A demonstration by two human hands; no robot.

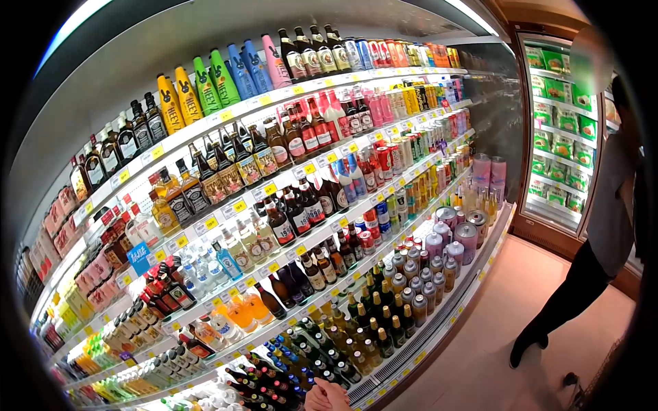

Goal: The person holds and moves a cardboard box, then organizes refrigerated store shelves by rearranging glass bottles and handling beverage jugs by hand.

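Observation:
At the bottom edge, my left hand and my right hand appear pressed together. They are small and cut off by the frame, so the exact finger positions and anything between them cannot be made out. Nearest to them are dark bottles and green glass bottles on the lowest shelf of a lit drinks cooler. Other bottles with gold tops stand just beyond.
Curved shelves hold rows of bottles and cans above yellow price tags. Silver kegs stand at the lower right end. A person in dark trousers is on the pale floor, beside a glass-door freezer of green packets.

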